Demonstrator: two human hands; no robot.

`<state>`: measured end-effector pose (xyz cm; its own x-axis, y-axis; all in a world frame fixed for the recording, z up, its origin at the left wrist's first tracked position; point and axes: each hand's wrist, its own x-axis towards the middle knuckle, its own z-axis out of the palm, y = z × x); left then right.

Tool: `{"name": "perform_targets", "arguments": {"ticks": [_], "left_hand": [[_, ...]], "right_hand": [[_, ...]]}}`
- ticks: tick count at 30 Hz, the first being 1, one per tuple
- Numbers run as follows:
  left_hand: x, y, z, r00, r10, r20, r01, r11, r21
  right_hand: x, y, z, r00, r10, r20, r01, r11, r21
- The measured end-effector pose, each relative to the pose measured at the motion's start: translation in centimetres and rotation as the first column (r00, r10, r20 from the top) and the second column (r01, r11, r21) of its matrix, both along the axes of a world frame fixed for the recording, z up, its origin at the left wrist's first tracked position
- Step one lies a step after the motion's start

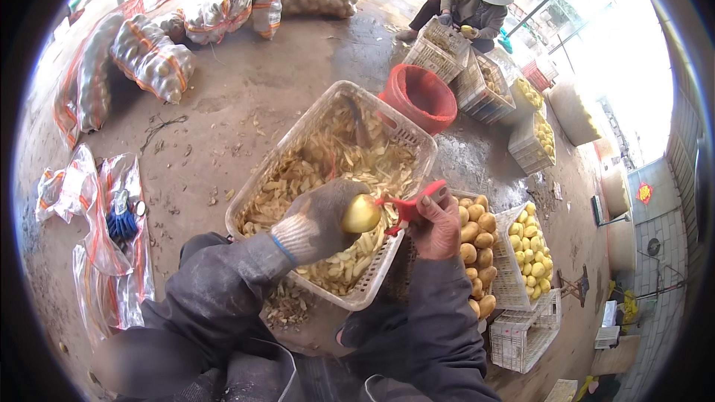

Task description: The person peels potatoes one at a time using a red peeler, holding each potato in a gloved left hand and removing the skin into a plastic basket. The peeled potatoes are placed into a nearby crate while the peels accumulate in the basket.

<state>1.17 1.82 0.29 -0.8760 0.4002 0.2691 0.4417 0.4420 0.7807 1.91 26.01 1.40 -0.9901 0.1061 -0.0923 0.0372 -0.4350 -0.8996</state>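
My left hand [321,223], in a soiled knitted work glove, holds a potato [361,214] whose visible side is pale and peeled. My bare right hand [438,223] grips a red-handled peeler [410,209], its head close to the potato's right side. Both hands are over the near part of a white plastic crate [279,148] that holds a heap of potato peelings [357,257]. Right of my right hand, brown unpeeled potatoes [477,240] are piled, and beside them stands a crate of peeled yellow potatoes [530,251].
A red tub [419,97] touches the peelings crate's far corner. Another person [480,8] in a hat sits behind crates at the top right. An overturned white crate [525,335] lies at the lower right. Filled sacks [153,58] and plastic sheeting with blue gloves [121,220] are at left.
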Motion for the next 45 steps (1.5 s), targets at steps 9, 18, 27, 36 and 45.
{"name": "perform_targets", "arguments": {"ticks": [9, 18, 27, 36, 45], "left_hand": [[0.1, -0.4, 0.0, 0.994, 0.052, -0.101, -0.048, 0.998, 0.046], [-0.1, -0.7, 1.2, 0.974, 0.094, -0.204, -0.092, 0.996, 0.021], [-0.2, -0.7, 0.4, 0.935, 0.114, -0.337, -0.095, 0.993, 0.073], [-1.0, -1.1, 0.5, 0.969, -0.024, -0.246, 0.073, 0.979, 0.193], [-0.3, -1.2, 1.0, 0.978, -0.205, 0.043, 0.17, 0.896, 0.411]], "right_hand": [[1.0, -0.5, 1.9, 0.994, 0.031, -0.1, -0.032, 0.999, -0.008], [-0.7, 2.3, -1.0, 0.996, -0.092, 0.017, 0.089, 0.989, 0.122], [-0.5, 0.8, -1.2, 0.999, -0.022, 0.041, 0.018, 0.996, 0.091], [0.7, -0.3, 1.1, 1.0, -0.012, -0.011, 0.011, 0.991, -0.135], [-0.9, 1.7, -1.4, 0.994, -0.107, 0.005, 0.107, 0.993, -0.056]]}}
